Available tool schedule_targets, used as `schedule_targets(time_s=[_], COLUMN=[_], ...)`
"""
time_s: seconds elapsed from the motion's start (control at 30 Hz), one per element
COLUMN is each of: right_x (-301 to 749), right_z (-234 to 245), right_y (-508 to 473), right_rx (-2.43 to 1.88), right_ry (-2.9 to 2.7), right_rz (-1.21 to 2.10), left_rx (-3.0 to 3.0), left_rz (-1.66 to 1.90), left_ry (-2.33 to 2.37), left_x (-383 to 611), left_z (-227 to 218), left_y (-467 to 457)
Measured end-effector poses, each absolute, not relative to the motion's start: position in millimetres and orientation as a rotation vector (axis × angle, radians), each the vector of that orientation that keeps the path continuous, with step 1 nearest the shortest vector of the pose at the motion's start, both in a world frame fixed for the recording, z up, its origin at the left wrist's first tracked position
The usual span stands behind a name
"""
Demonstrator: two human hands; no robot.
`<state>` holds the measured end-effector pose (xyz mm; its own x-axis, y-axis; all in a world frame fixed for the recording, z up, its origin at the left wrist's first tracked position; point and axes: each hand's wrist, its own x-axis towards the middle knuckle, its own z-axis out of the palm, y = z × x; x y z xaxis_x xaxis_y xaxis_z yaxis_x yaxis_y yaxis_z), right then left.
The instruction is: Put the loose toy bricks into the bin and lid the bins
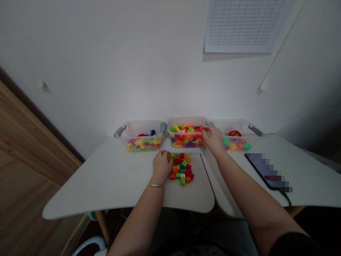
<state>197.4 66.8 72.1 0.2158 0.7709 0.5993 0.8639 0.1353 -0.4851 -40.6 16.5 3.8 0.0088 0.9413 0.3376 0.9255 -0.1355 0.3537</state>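
Observation:
A pile of colourful toy building blocks [181, 169] lies on the white table. My left hand [162, 165] rests at the pile's left edge, its fingers curled and closed at the blocks; what lies under them is hidden. Behind the pile stands the middle clear plastic bin [188, 150], filled with similar blocks in red, orange, yellow, green and blue. At that bin's right end is my right hand [214, 139]. Its thumb and fingertips are bent together beside an orange block [198, 129], and what they grip cannot be made out.
A clear bin [141, 126] with yellow, green and red pieces stands left of the middle one. To the right, another bin [239, 124] holds colourful rounded items. A phone-like device [263, 170] with a cable lies on the right tabletop. A narrow gap [207, 170] separates the tabletops.

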Motion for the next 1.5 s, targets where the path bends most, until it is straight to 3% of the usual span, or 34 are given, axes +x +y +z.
schedule_targets(time_s=[0.23, 0.37, 0.8, 1.33, 1.5], right_x=[185, 172, 173, 181, 183], right_z=[63, 33, -25, -28, -16], right_y=[36, 18, 15, 16, 15], right_rx=[-1.267, -1.124, -1.199, -1.337, -1.166], right_ry=[-1.639, -1.915, -2.201, -1.934, -1.774], right_rz=[-0.195, 0.024, 0.17, 0.225, 0.003], left_rx=[2.224, 2.226, 2.224, 2.214, 2.217], left_rz=[0.759, 0.758, 0.76, 0.748, 0.763], left_ry=[2.064, 2.068, 2.061, 2.061, 2.06], left_x=[-39, -38, -37, -37, -38], left_z=[4, 4, 3, 3, 2], left_y=[16, 16, 19, 19, 19])
